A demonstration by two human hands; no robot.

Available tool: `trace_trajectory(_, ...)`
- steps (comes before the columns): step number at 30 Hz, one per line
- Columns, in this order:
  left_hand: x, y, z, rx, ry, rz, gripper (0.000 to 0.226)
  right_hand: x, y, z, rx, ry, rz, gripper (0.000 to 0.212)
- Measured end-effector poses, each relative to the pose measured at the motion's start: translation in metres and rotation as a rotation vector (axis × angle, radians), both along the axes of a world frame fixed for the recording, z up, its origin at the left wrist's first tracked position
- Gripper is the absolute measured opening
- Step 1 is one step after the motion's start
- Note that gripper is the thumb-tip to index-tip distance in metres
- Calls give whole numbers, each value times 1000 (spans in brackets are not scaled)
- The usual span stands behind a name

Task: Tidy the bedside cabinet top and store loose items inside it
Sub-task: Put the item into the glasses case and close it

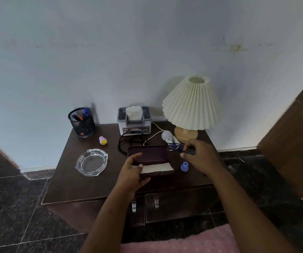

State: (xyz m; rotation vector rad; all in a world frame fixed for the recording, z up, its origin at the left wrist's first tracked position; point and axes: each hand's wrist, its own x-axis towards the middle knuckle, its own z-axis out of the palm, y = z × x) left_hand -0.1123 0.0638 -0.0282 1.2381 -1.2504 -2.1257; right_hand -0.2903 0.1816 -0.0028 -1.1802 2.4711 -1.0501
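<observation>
A dark maroon glasses case [151,155] lies open in the middle of the brown bedside cabinet top [70,185], with a white cloth in its lower half. My left hand [131,172] holds the case's left front corner. Just right of the raised lid, my right hand [198,156] grips a pair of dark blue glasses [179,149] above the cabinet top. Loose on the top lie a small blue rubber piece [184,166], a pink smiley stamp [103,140], a white bulb-shaped item [167,136] and a black cable [127,143].
A glass ashtray [92,162] sits front left, a black mesh pen holder [81,122] back left. A grey tissue box [134,120] and a pleated cream lamp [191,105] stand against the wall. Two cabinet doors with metal handles [156,203] are closed below.
</observation>
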Motion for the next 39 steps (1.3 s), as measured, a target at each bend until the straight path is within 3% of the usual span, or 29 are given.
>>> trace_trajectory(8, 1, -2, 5, 27, 117, -11, 25, 23, -15, 2, -79, -167, 286, 17)
trace_trajectory(14, 3, -9, 7, 77, 185, 5, 32, 31, -28, -3, -63, -50, 459, 11)
trace_trajectory(21, 3, -9, 6, 13, 247, -44, 30, 37, -33, -7, -22, 189, 406, 24)
trace_trajectory(26, 5, -10, 6, 6, 260, -53, 26, 35, -31, -7, -30, 227, 357, 32)
trace_trajectory(33, 3, -7, 6, -21, 248, -58, 29, 37, -29, -3, -154, -26, 362, 12)
trace_trajectory(39, 1, -9, 7, 23, 272, -12, 38, 26, -24, 0, -212, -166, 290, 35)
